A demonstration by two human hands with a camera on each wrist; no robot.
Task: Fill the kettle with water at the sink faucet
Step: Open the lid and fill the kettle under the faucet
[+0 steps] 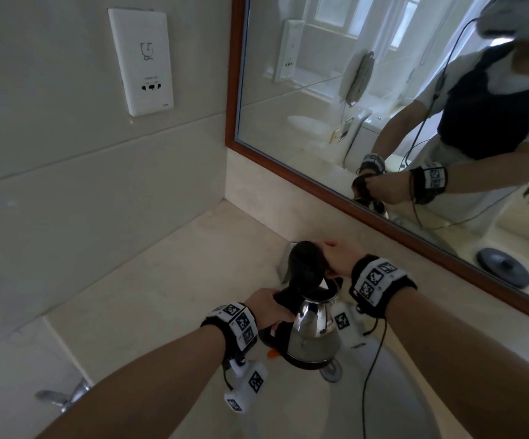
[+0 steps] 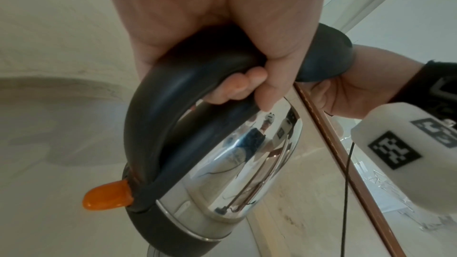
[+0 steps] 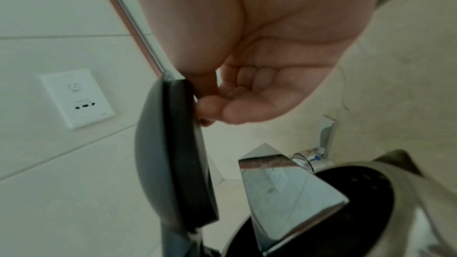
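Note:
A steel kettle (image 1: 315, 334) with a black handle (image 2: 178, 85) and an orange switch (image 2: 107, 198) hangs over the sink basin (image 1: 399, 391). My left hand (image 1: 267, 307) grips the handle. The black lid (image 1: 307, 264) stands swung up, and my right hand (image 1: 336, 259) pinches its top edge with thumb and fingers. In the right wrist view the lid (image 3: 173, 153) is upright and the chrome faucet spout (image 3: 289, 192) reaches over the kettle's open mouth (image 3: 358, 212). No water shows.
A wood-framed mirror (image 1: 383, 106) runs along the back wall. A white socket plate (image 1: 141, 60) sits on the tiled left wall. The black kettle base (image 1: 503, 267) appears as a reflection in the mirror. The sink drain (image 1: 331, 372) lies under the kettle. A chrome fitting (image 1: 63, 394) juts out at lower left.

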